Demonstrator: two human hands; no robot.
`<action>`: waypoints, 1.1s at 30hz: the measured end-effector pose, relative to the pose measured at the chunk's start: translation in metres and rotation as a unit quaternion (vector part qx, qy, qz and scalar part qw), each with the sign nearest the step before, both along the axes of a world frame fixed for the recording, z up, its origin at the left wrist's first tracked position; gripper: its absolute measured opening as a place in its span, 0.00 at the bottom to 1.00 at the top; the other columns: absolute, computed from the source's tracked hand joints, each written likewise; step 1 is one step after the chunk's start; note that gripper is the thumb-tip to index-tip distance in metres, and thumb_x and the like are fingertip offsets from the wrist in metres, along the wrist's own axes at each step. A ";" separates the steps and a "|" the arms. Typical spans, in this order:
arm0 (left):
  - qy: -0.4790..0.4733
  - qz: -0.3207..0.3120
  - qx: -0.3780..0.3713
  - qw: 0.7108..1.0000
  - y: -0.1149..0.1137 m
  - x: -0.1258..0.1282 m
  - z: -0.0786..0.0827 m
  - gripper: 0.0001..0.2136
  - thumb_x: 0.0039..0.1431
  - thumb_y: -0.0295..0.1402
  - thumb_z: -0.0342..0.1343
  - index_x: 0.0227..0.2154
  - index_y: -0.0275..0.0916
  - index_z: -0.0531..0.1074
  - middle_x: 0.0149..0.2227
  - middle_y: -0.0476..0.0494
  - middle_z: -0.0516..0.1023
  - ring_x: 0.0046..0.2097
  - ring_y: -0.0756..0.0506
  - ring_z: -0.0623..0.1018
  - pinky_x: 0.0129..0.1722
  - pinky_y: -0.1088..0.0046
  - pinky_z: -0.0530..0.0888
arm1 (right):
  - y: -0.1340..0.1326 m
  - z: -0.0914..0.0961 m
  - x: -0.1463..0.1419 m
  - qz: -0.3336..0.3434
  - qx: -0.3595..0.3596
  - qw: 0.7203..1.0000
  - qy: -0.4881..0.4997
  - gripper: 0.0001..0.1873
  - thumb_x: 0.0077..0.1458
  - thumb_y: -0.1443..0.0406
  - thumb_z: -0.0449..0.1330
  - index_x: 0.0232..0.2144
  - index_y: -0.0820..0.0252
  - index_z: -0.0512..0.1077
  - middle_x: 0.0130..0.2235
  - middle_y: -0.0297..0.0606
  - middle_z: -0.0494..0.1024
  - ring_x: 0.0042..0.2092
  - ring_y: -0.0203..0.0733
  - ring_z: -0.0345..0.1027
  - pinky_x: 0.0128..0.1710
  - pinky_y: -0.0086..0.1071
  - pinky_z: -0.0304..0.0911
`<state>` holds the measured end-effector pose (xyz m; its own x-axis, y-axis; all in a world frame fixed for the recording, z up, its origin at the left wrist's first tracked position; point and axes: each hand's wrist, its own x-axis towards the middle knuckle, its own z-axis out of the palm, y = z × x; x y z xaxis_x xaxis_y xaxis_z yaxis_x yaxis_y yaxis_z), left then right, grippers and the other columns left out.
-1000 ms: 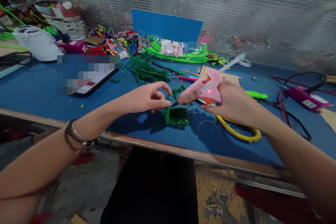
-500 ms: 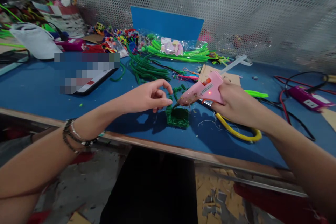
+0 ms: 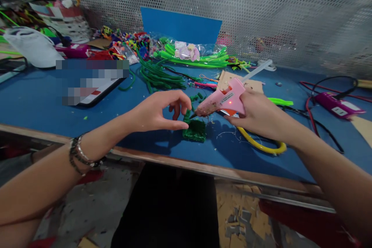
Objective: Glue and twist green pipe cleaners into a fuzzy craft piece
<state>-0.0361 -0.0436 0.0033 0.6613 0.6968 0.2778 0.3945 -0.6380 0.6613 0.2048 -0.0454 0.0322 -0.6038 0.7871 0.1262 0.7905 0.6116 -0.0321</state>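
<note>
A small dark green pipe-cleaner basket (image 3: 195, 130) sits on the blue table (image 3: 43, 100) near its front edge. My left hand (image 3: 158, 111) reaches to the basket's left rim, thumb and fingers curved round a short green piece at the rim. My right hand (image 3: 255, 113) grips a pink glue gun (image 3: 223, 100) with a red light on; its nozzle points down-left at the basket's top edge, right beside my left fingertips. A yellow cord (image 3: 261, 145) loops under my right wrist.
Bundles of green pipe cleaners (image 3: 159, 75), a bag of light green ones (image 3: 200, 58) and coloured scraps lie behind. A phone (image 3: 95, 89) lies at left, a white bag (image 3: 29, 44) far left. A purple device (image 3: 337, 104) with cables sits at right. Perforated metal mesh backs the table.
My left hand has dropped a little and opened its curve onto the basket's rim. The glue gun's nozzle has stayed at the rim. The view has shifted slightly.
</note>
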 end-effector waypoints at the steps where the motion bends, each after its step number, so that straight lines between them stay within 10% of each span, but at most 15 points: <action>1: 0.012 -0.001 0.019 1.000 0.001 0.000 0.000 0.14 0.45 0.40 0.56 0.32 0.37 0.64 0.30 0.48 0.69 0.27 0.53 0.69 0.30 0.80 0.65 | 0.000 0.000 0.000 0.003 0.001 1.000 -0.011 0.06 0.47 0.66 0.50 0.28 0.62 0.66 0.31 0.40 0.67 0.30 0.37 0.56 0.27 0.29 0.50; 33: 0.015 -0.059 0.119 0.991 0.003 0.001 -0.002 0.07 0.48 0.35 0.54 0.26 0.35 0.68 0.26 0.49 0.71 0.27 0.54 0.70 0.29 0.82 0.66 | -0.004 -0.009 0.020 -0.073 0.066 0.994 -0.040 0.14 0.41 0.68 0.51 0.16 0.57 0.46 0.19 0.31 0.54 0.20 0.31 0.45 0.19 0.28 0.41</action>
<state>-0.0352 -0.0407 0.0008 0.7445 0.5309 0.4048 0.3243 -0.8176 0.4758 0.2244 -0.0496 0.0234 -0.4968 0.8466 0.1906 0.8678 0.4850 0.1077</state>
